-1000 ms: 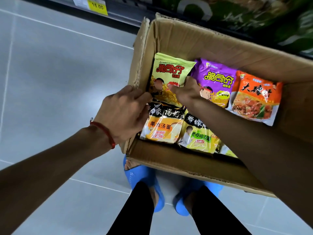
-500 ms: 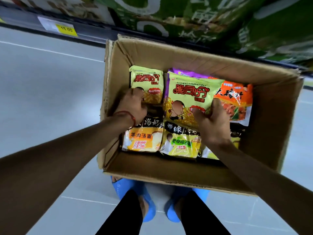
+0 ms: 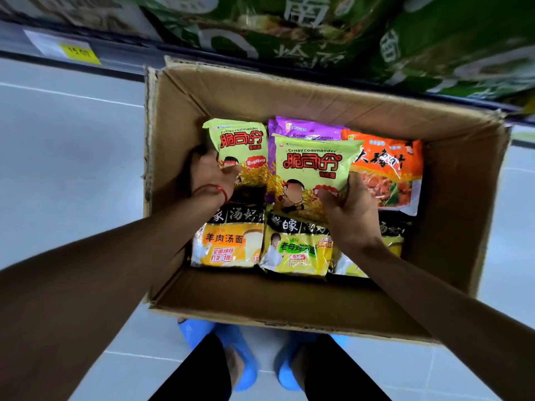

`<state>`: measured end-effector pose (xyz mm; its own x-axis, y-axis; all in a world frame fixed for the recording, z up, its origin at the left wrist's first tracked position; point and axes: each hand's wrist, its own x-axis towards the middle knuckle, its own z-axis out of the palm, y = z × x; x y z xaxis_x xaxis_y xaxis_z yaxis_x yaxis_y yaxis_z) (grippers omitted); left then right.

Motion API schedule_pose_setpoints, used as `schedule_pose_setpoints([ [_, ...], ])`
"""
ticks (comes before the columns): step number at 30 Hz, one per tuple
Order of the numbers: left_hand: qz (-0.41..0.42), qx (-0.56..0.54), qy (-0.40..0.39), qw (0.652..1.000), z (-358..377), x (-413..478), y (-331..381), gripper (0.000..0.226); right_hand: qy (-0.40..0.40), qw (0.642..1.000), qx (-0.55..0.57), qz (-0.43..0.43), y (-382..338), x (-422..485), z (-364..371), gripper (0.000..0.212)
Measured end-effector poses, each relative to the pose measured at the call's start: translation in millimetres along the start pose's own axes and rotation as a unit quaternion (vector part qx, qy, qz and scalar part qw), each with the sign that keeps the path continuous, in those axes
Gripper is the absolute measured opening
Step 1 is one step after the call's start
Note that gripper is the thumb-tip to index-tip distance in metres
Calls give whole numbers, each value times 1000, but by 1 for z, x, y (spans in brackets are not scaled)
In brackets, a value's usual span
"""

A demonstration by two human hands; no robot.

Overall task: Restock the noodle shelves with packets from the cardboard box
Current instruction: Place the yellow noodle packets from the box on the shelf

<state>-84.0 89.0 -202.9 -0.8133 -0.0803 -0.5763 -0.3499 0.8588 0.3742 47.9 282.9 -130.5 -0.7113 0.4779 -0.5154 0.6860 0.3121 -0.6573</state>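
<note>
An open cardboard box [image 3: 289,296] stands on the floor in front of me, holding noodle packets. My right hand [image 3: 350,209] grips a light green packet [image 3: 312,172] by its lower right corner, raised above the others. My left hand [image 3: 210,172], with a red wrist band, holds the lower left of a second light green packet [image 3: 241,146] at the box's left wall. A purple packet [image 3: 304,130] lies partly hidden behind the raised one. An orange packet [image 3: 388,175] lies to the right. Yellow packets with black tops [image 3: 228,244] fill the near row.
A shelf with large green noodle bags [image 3: 333,33] runs along the top, just behind the box. A yellow price tag [image 3: 79,53] sits on the shelf rail at upper left. Grey floor tiles [image 3: 72,169] surround the box. My feet in blue slippers [image 3: 240,360] stand under its near edge.
My right hand has lifted a green packet out of the left stack and carried it right, over the purple one. My left hand has reached into the box and taken hold of the green packet beneath.
</note>
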Motion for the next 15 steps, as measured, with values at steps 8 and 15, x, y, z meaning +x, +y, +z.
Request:
schedule_pose_setpoints([
  [8, 16, -72, 8, 997, -73, -87, 27, 44, -7, 1000, -25, -5, -53, -38, -49, 25],
  [15, 25, -173, -51, 983, -159, -204, 50, 48, 3, 999, -35, -31, -128, -117, -131, 36],
])
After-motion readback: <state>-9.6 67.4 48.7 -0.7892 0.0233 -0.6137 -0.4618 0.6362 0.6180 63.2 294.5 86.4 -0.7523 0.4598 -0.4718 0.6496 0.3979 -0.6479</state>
